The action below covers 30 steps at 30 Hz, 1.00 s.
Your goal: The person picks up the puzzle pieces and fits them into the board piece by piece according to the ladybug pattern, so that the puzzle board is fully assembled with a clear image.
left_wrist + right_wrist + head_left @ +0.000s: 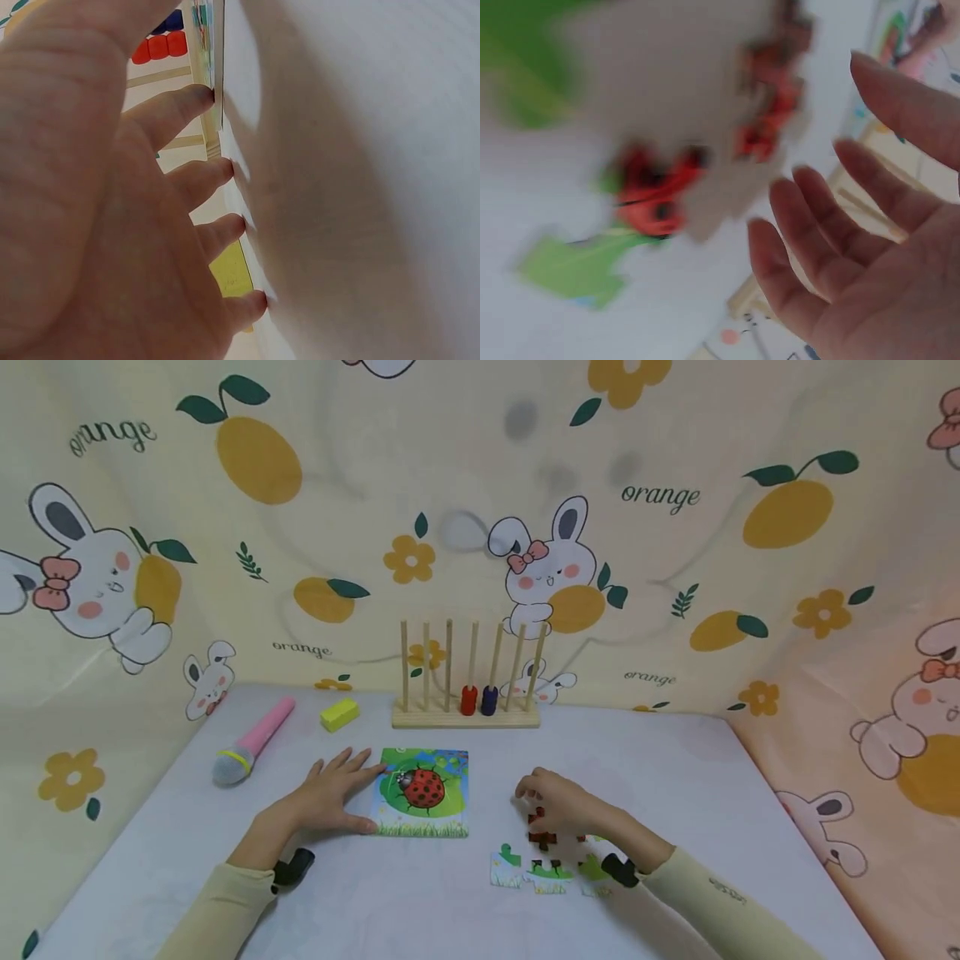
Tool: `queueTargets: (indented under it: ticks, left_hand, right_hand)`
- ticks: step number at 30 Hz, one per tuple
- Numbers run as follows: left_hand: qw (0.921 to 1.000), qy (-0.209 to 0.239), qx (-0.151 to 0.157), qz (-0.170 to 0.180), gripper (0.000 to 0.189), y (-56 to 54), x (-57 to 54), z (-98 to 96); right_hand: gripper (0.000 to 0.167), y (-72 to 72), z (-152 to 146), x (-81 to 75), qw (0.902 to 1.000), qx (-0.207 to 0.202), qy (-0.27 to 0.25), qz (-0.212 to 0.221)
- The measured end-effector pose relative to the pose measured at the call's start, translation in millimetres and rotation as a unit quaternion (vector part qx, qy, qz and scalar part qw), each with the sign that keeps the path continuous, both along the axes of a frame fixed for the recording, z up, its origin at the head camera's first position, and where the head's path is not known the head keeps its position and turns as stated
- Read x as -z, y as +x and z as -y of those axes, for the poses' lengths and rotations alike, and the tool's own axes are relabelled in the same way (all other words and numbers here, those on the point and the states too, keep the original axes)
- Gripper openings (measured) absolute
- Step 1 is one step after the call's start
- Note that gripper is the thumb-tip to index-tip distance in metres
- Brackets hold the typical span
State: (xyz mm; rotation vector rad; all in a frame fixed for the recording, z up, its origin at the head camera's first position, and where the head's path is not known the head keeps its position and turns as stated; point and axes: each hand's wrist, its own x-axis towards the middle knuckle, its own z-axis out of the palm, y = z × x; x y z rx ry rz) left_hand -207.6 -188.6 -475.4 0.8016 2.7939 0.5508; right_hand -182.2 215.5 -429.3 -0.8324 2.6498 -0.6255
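Note:
A square ladybug puzzle picture (423, 792) lies flat on the table. Beside its left edge my left hand (333, 797) rests with spread fingers, the thumb and index finger touching that edge. In the left wrist view, the fingertips (232, 169) meet the tabletop. My right hand (562, 800) hovers over loose puzzle pieces on the right, its fingers loosely bent and nothing between them. A grass-edged piece (506, 868) and a green-and-black piece (550, 875) lie below it. Red ladybug pieces (651, 196) appear blurred in the right wrist view; the hand and forearm partly cover others.
At the back stands a wooden peg rack (465, 719) with red beads (468, 701) and dark blue beads (489, 701). A yellow block (340, 714) and a pink toy microphone (258, 735) lie at the back left. A printed cloth (450, 468) hangs behind the table.

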Motion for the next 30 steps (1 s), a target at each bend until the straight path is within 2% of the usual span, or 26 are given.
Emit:
queueTargets:
  ticks: [4,7,10,16,24,30]
  left_hand:
    - [1.0,0.003,0.001,0.005,0.101,1.2,0.3,-1.3]
    - [1.0,0.004,0.0,0.004,0.1,1.9,-0.9,-1.4]
    - [1.0,0.004,-0.001,0.001,0.1,1.7,-1.7,-0.8]
    - [1.0,0.009,0.001,0.002,0.1,1.5,-1.8,-0.5]
    - [1.0,0.006,0.0,-0.002,0.101,1.1,-0.4,-1.1]
    - [1.0,0.006,-0.001,-0.002,0.1,0.6,0.3,-0.7]
  right_hand:
    - [0.049,14.6,-12,8.2,0.9995,0.019,0.003,-0.025]
    - [0.055,21.4,-14,11.5,0.9988,0.044,-0.003,-0.023]
    - [0.059,24.9,-15,12.9,0.9981,0.057,-0.005,-0.024]
    - [0.064,25.8,-14,12.8,0.9979,0.056,-0.001,-0.034]
    - [0.062,25.2,-14,12.8,0.998,0.059,-0.006,-0.021]
    - [0.045,25.1,-15,12.9,0.9976,0.064,-0.023,-0.014]
